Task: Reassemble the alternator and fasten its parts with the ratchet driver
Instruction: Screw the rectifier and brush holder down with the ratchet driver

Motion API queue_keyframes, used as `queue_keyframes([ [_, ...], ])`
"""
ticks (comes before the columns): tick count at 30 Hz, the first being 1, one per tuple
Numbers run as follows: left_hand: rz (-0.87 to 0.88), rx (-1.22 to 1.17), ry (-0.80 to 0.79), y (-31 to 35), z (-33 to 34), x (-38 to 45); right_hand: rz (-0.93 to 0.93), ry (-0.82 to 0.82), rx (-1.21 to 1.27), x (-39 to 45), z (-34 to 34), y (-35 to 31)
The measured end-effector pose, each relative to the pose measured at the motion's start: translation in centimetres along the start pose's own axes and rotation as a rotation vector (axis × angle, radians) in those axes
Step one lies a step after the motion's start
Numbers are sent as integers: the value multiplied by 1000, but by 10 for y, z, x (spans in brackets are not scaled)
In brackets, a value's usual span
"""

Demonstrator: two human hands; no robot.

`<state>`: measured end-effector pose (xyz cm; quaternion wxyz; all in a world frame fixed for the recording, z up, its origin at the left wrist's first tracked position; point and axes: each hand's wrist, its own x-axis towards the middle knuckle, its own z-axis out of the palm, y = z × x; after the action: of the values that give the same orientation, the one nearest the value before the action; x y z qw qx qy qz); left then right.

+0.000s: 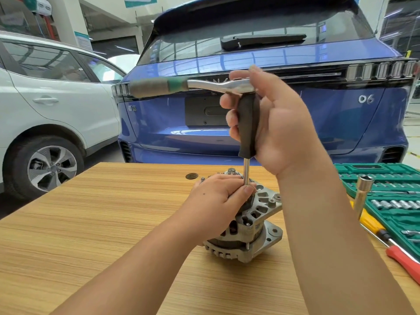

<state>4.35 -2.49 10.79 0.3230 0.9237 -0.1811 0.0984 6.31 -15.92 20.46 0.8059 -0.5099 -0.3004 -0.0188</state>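
The right hand (275, 123) is raised above the table (91, 223), with its fingers curled around the black handle of an upright driver extension (248, 123). On top of this handle sits the head of the ratchet driver (193, 86), whose long handle with a grey grip and green band points toward 9 o'clock, about level. The thin steel shaft goes straight down from the black handle to the alternator (245, 226).

The left hand (218, 201) rests on top of the alternator, its fingers wrapped over the upper housing and its thumb and fingertips closed around the lower end of the shaft, so the tip itself is hidden. The alternator stands on the wooden table, near the middle of the view, just below the right hand at 6 o'clock from it.

At 3 o'clock from the alternator lies an open green socket set case (386, 201) with rows of sockets. Near its front edge there are a tall metal socket tube (363, 192), a yellow-handled screwdriver (372, 221) and a red-handled tool (406, 262). Behind the table, at 12 o'clock, a blue car (318, 123) shows its rear, and at 9 o'clock a white car (56, 105) is parked.
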Motion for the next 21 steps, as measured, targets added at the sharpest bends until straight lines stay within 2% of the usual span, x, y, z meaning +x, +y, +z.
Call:
queue_keyframes([
  [3,3,-5,-14,-1,-1,0,189,-245,50,13,-9,-12],
  [6,18,-1,-28,-1,-3,0,273,-340,104,16,-11,-13],
  [9,16,10,-31,2,-4,0,333,-231,189,17,-9,-15],
  [12,-15,3,-45,6,-5,0,280,-26,174,17,-1,-18],
  [14,-42,-22,-40,8,-5,1,149,149,156,18,7,-12],
  [16,-46,-49,-32,11,-5,0,-136,265,7,14,12,1],
  [19,-32,-66,-38,11,-6,-1,-606,295,-576,7,6,15],
  [21,-27,-59,-39,11,-6,-1,-787,218,-873,6,3,16],
])
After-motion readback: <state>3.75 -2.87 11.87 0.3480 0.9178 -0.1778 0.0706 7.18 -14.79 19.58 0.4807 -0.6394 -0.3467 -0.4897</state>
